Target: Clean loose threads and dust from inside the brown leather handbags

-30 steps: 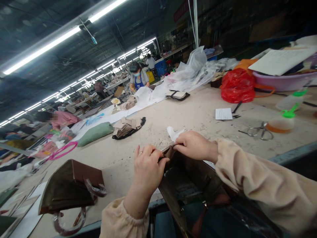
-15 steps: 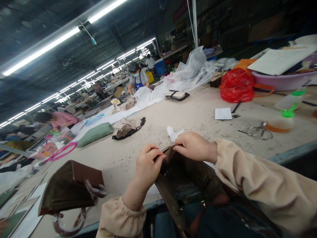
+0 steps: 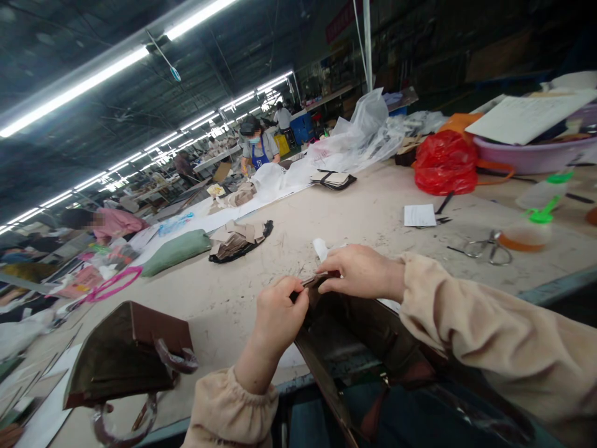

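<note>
A dark brown handbag (image 3: pixel 359 323) gapes at the table's front edge, its inside facing me. My left hand (image 3: pixel 282 311) pinches the bag's upper rim between thumb and curled fingers. Close beside it, my right hand (image 3: pixel 361 270) has thumb and fingers on either side of the same rim, with a small gap showing between them. Just behind the right fingers lies a crumpled white scrap (image 3: pixel 321 249). A second brown handbag (image 3: pixel 125 354), its handles wrapped in clear plastic, rests on the table to the left.
On the table (image 3: pixel 373 211) are a black pouch of brown pieces (image 3: pixel 240 239), a green cushion-like bundle (image 3: pixel 177 252), scissors (image 3: pixel 489 249), a bottle of amber liquid (image 3: pixel 527 233), a white paper (image 3: pixel 420 215), a red plastic bag (image 3: pixel 445 162) and a purple basin (image 3: pixel 532 155). Co-workers are farther back.
My right hand has shifted slightly left along the rim, and its thumb and fingers have parted a little. My left fingers have curled tighter at the rim.
</note>
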